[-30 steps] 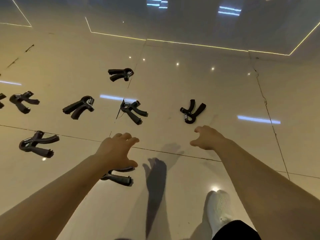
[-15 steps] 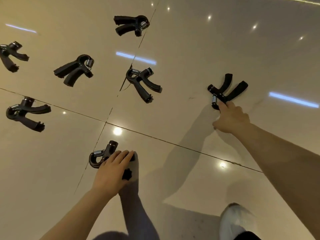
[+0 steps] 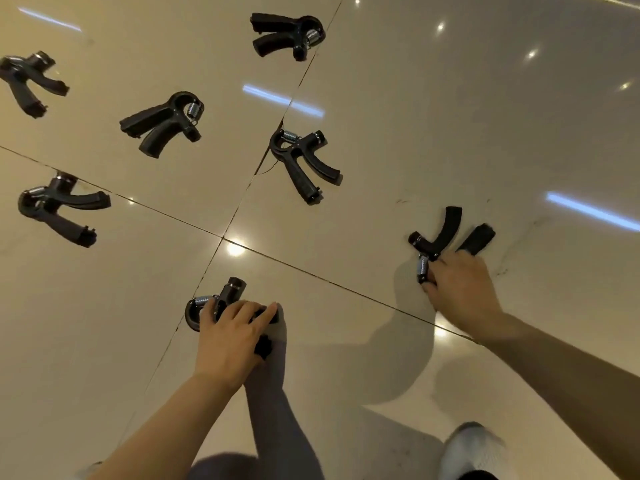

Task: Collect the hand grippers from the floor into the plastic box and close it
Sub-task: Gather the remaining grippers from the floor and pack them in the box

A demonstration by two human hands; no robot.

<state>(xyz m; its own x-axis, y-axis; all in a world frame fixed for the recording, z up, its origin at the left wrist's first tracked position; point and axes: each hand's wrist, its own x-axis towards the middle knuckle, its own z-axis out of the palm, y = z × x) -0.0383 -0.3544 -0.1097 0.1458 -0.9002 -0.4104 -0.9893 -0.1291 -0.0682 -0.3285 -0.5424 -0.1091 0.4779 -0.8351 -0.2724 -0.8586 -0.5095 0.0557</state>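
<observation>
Several black hand grippers with metal springs lie on the glossy beige tile floor. My left hand [image 3: 232, 336] lies over the nearest hand gripper [image 3: 221, 299], fingers curling round its handles; its looped head and spring stick out to the left. My right hand [image 3: 457, 289] grips another hand gripper [image 3: 446, 230] at its spring end, the two handles pointing away from me. Loose ones lie at the centre [image 3: 301, 164], upper middle [image 3: 287, 34], left of centre [image 3: 162, 123], far left [image 3: 59, 211] and top left [image 3: 29, 81]. No plastic box is in view.
My white shoe [image 3: 474, 452] stands on the floor at the bottom right. Dark grout lines cross the tiles and meet near the middle [image 3: 221, 237]. Ceiling lights reflect off the floor.
Both hands have closed in on their hand grippers: the left has settled onto the near one, the right has moved from touching the head to gripping it. The camera has dipped lower.
</observation>
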